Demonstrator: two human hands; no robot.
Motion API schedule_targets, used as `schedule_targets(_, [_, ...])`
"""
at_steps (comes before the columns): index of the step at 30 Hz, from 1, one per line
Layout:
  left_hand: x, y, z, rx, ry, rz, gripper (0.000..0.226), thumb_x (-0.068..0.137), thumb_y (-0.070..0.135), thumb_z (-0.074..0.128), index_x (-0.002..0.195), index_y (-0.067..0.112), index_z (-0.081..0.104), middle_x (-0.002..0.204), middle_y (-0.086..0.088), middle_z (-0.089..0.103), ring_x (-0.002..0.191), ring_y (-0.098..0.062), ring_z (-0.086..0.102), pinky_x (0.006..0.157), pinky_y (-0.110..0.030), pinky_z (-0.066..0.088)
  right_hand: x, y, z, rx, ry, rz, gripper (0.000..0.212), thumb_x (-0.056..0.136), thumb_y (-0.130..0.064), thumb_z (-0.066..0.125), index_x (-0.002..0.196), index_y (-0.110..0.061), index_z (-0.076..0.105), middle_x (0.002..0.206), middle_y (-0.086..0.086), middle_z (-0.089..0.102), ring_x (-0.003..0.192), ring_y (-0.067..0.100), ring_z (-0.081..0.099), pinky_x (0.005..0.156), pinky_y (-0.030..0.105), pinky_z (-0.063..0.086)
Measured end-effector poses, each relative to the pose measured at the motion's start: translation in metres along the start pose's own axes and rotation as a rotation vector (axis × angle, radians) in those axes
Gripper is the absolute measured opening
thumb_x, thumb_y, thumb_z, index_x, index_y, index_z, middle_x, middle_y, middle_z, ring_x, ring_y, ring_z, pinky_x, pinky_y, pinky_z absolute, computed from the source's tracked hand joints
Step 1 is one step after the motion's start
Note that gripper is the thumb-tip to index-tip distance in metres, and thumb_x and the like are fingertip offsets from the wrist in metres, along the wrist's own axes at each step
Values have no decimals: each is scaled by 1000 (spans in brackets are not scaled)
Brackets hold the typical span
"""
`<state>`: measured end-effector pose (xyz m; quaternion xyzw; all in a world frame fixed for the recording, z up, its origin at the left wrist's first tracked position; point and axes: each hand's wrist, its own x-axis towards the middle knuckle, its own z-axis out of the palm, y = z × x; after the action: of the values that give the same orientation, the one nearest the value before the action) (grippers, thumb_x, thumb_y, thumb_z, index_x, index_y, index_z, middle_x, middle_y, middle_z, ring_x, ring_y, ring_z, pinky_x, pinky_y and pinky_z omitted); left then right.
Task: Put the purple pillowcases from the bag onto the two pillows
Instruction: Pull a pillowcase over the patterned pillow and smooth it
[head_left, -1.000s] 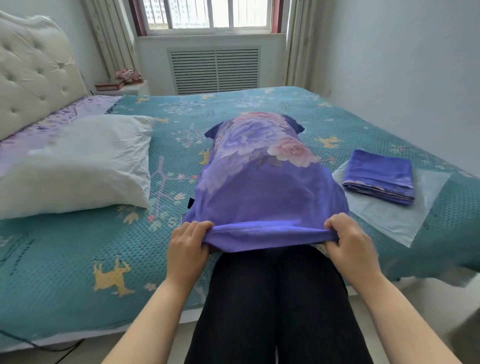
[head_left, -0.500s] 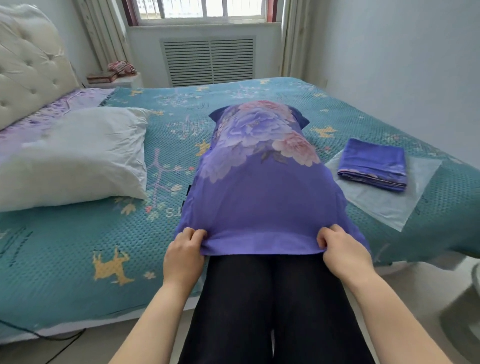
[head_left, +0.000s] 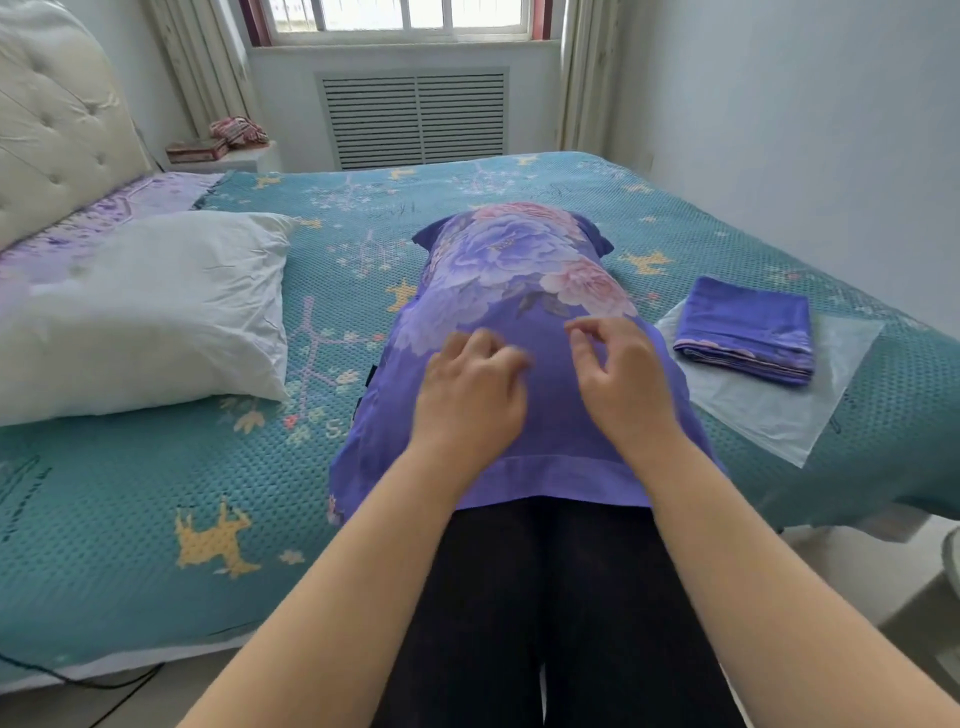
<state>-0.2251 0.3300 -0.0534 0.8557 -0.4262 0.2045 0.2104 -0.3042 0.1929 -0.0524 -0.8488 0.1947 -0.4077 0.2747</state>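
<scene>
Purple floral pillowcase (head_left: 519, 322) covers one pillow lying lengthwise under both hands, its open hem nearest the person. The left hand (head_left: 470, 392) and right hand (head_left: 626, 382) hover with loosely curled fingers, holding nothing. Right of them lies the folded pillowcase (head_left: 748, 338) on its bag (head_left: 810, 415); left, the bare pillow (head_left: 145, 312). Unsecured, the hem could ride up.

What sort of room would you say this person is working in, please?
Almost certainly a home bedroom: a bed with a tufted headboard, a bare white pillow, and a curtained window.
</scene>
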Motion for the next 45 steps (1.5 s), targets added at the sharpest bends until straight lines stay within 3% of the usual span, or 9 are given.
schedule_targets(5, [-10,-18,70,-53,-405,-181,87,74,81,37,141,54,-12,155,18,-21,143,-27,-21,109,-67,-1,-3,70,38,-332,-220,523,87,82,-73,40,150,-26,15,159,3,11,146,27,9,112,57,8])
schedule_targets(13, [-49,-34,77,-232,-345,-671,109,57,90,44,140,54,-16,152,20,-25,142,-36,-17,108,-66,10,-21,119,22,283,-208,1028,125,53,-79,68,143,-1,27,142,15,44,127,29,48,107,39,37])
schedule_targets(19, [-56,-57,83,-685,-92,-984,125,44,76,69,148,32,14,154,-7,26,138,-29,32,111,-51,29,-14,89,10,669,-194,968,52,77,-48,70,107,-6,67,98,7,71,82,18,67,70,27,51])
schedule_targets(23, [-29,-50,73,-1492,166,-955,68,65,47,77,123,17,57,116,-7,67,107,-26,64,91,-44,53,15,31,0,836,-78,691,24,81,-20,72,101,-8,70,88,-2,74,80,15,70,66,25,56])
schedule_targets(29, [4,18,67,-2201,-64,-1107,27,100,30,37,99,17,61,91,-10,64,84,-27,58,73,-39,53,87,-42,-35,643,-166,241,10,79,-19,74,89,-18,71,89,-5,74,84,12,69,74,28,56])
schedule_targets(32, [1,38,73,-2416,-240,-1149,31,94,28,44,115,12,62,113,-16,66,112,-41,53,72,-56,54,97,-52,-14,437,-293,121,21,80,-21,72,93,-5,69,90,5,72,78,14,62,72,32,53])
schedule_targets(37, [-25,38,66,-2233,-718,-1223,58,89,21,48,141,0,33,134,-29,48,123,-45,47,68,-46,59,73,-32,53,17,-681,-31,35,81,-25,71,110,-6,65,105,5,67,94,11,54,88,28,45])
schedule_targets(40, [-30,5,42,-1958,-919,-998,41,94,25,39,129,8,51,114,-10,68,96,-21,69,53,-27,58,56,-31,66,412,-727,175,32,90,-19,63,120,-10,60,105,5,66,87,7,62,81,22,48])
schedule_targets(45, [-20,-34,12,-1324,-296,-713,18,100,23,43,104,23,61,107,-8,71,75,-15,70,54,-28,55,54,6,60,6,-166,141,19,88,-23,62,101,-12,71,104,9,68,99,22,62,86,27,42])
